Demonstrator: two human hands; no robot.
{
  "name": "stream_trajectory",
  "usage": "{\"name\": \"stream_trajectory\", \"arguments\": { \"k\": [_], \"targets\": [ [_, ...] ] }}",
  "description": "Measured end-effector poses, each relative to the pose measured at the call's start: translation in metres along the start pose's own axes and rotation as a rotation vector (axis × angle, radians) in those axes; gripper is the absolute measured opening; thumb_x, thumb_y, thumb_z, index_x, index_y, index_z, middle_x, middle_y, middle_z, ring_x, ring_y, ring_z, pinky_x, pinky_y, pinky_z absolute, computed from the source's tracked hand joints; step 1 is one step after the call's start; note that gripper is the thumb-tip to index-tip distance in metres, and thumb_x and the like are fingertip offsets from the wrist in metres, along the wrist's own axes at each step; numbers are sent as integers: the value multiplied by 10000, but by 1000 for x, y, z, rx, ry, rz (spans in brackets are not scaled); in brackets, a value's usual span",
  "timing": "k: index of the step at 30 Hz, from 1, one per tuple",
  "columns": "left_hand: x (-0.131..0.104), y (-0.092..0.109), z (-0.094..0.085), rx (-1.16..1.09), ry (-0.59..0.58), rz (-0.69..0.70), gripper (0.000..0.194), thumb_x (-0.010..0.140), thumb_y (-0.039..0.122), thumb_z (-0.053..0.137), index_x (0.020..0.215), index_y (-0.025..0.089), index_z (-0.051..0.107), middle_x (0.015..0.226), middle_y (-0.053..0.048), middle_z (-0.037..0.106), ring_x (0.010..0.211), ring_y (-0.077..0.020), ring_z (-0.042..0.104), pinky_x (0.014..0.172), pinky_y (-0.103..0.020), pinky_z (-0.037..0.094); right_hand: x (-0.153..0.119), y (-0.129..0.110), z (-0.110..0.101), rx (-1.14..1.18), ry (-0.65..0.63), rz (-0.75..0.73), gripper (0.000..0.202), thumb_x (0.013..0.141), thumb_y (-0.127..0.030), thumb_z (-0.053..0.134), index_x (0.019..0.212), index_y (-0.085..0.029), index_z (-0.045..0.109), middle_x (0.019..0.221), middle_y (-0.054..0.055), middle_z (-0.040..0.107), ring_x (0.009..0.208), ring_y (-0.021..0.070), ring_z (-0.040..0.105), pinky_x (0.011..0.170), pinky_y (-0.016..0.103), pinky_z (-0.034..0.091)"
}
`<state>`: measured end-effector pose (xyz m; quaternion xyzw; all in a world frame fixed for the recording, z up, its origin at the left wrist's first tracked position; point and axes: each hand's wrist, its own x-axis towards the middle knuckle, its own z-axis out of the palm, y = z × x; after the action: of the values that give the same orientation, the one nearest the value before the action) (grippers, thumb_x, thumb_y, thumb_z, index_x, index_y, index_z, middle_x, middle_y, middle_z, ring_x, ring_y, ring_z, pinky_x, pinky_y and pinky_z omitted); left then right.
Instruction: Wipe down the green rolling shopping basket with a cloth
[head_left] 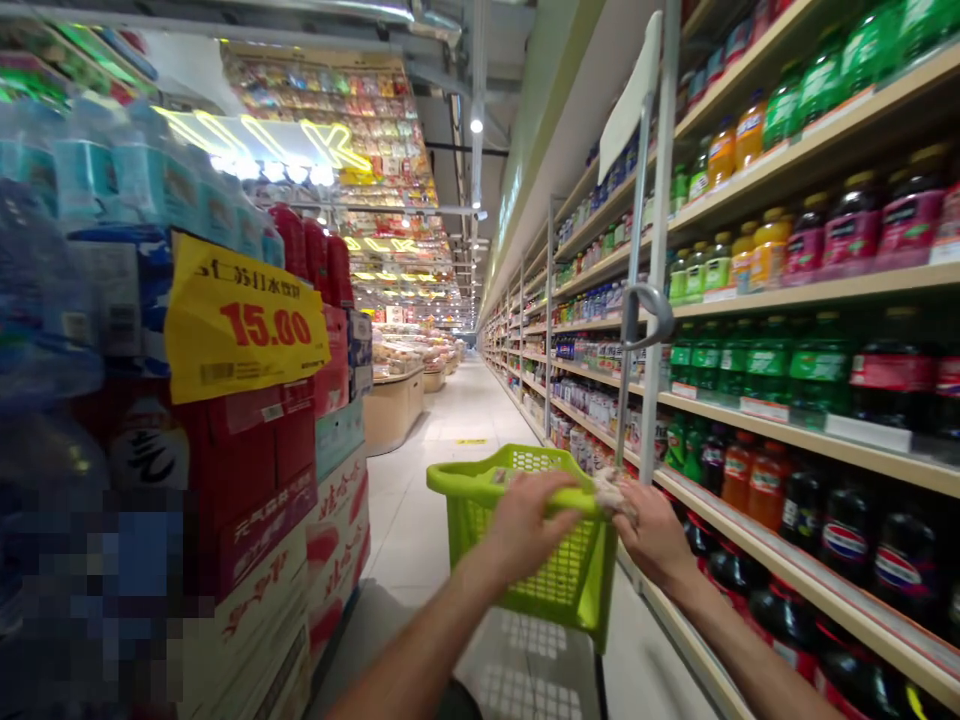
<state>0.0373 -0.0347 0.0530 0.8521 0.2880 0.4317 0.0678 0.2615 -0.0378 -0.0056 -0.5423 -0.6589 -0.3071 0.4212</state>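
A green plastic basket cart [525,570] stands on the floor in front of me, with holes in its sides. My left hand [531,525] is wrapped round the near rim of the cart, its thumb on the near side. Farther right, my right hand [651,525] has its fingers closed on a crumpled whitish cloth-like item [615,492] at the cart's right corner. What that item is cannot be made out. Something small and pale lies at the cart's top, mostly behind my left hand.
Shelves of bottled drinks [810,285] run along the right side. Stacked drink cartons [270,470] with a yellow price sign [247,325] rise close on the left. A tiled aisle [465,400] leads ahead past wooden display bins [394,405]. A metal pole [634,240] stands at the right.
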Motion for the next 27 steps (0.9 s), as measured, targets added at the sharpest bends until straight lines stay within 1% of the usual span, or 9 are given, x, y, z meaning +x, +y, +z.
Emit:
{"name": "stream_trajectory", "arguments": {
  "k": [4, 7, 9, 12, 14, 16, 21, 24, 27],
  "targets": [
    [11, -44, 5, 355, -48, -325, 375, 813, 334, 463, 1159, 200, 508, 1302, -106, 461, 1232, -281, 354, 1028, -545, 191, 2, -33, 3, 6, -35, 88, 377, 676, -169, 433, 1020, -122, 580, 1125, 141, 580, 1058, 248, 505, 934, 417, 363],
    [11, -61, 15, 438, -88, -314, 454, 826, 391, 415, 1230, 187, 444, 1351, -115, 401, 1256, -274, 323, 1037, -555, 134, 7, -54, 10, 61, -126, 41, 457, 643, -130, 447, 1088, -137, 549, 1230, 120, 521, 1150, 243, 439, 977, 431, 311],
    [9, -63, 19, 430, -108, -289, 456, 825, 394, 411, 1235, 197, 438, 1348, -110, 408, 1246, -259, 343, 1036, -545, 145, 8, -39, 5, 60, -131, 79, 426, 662, -136, 438, 1071, -152, 557, 1212, 110, 538, 1138, 243, 450, 980, 449, 293],
    [7, -64, 20, 397, -102, -239, 450, 815, 383, 429, 1231, 210, 443, 1340, -104, 421, 1237, -247, 358, 1038, -533, 148, 9, 4, -11, 16, -54, 275, 320, 718, -176, 399, 978, -151, 585, 1051, 110, 617, 1002, 234, 538, 901, 403, 373],
    [5, -66, 20, 377, -90, -204, 444, 807, 367, 443, 1225, 217, 449, 1333, -96, 432, 1234, -242, 362, 1041, -528, 148, 13, 18, -18, 1, -27, 397, 286, 736, -188, 380, 923, -153, 593, 956, 102, 635, 906, 221, 570, 819, 353, 422],
    [4, -69, 21, 362, -84, -169, 439, 801, 340, 449, 1224, 223, 448, 1330, -86, 437, 1236, -235, 362, 1044, -524, 150, 19, 9, -14, 24, -63, 402, 276, 727, -180, 388, 904, -156, 598, 928, 93, 638, 868, 211, 575, 800, 331, 427],
    [1, -74, 22, 364, -68, -135, 441, 791, 305, 455, 1222, 212, 450, 1317, -83, 452, 1227, -231, 377, 1044, -520, 163, 19, -38, 4, 112, -172, 108, 438, 666, -158, 458, 1096, -145, 537, 1167, 96, 567, 1104, 230, 471, 987, 415, 279],
    [-3, -76, 21, 361, -32, -113, 424, 787, 301, 458, 1203, 220, 469, 1294, -76, 478, 1206, -230, 404, 1041, -515, 182, 10, -15, -9, 61, -144, 181, 362, 697, -165, 436, 1037, -154, 560, 1119, 96, 593, 1073, 233, 497, 1001, 454, 245],
    [-3, -74, 23, 353, 30, -125, 398, 769, 299, 484, 1161, 234, 503, 1262, -72, 511, 1184, -237, 429, 1039, -517, 189, 9, 13, -27, 0, -81, 365, 278, 717, -166, 406, 926, -143, 589, 1018, 120, 621, 984, 238, 545, 924, 414, 356]
  ]
}}
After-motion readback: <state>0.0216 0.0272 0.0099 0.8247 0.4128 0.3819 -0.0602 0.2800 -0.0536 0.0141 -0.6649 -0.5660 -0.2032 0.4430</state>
